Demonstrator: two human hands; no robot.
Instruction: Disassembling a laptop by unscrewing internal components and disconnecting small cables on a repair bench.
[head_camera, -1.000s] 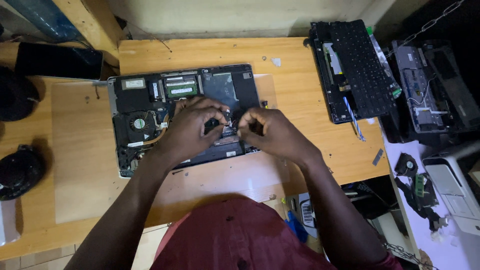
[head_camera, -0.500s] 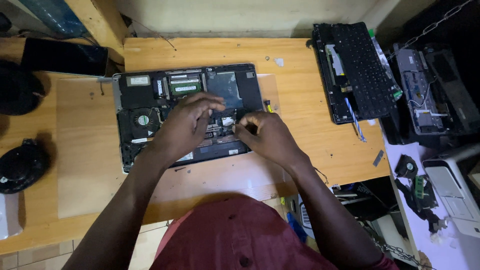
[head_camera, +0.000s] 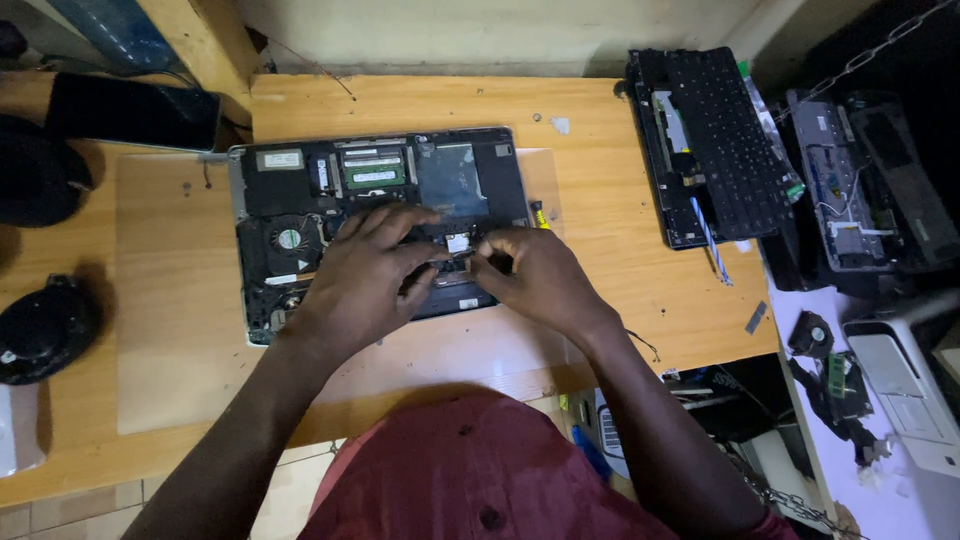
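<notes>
At nine o'clock on the wooden tabletop (head_camera: 180, 300) lies a black rounded object (head_camera: 45, 330). At centre, the opened laptop base (head_camera: 375, 225) shows fan and memory, cover already off. The left hand (head_camera: 365, 275) rests spread on its lower boards; the right hand (head_camera: 535, 280) pinches narrowly, perhaps a connector. At three o'clock, a detached keyboard (head_camera: 715, 145).

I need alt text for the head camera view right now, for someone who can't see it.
Both hands, left hand and right hand, rest on the exposed internals of an opened laptop lying on a wooden table. A detached black keyboard panel sits to the right, with more dismantled laptop parts beyond it.
</notes>
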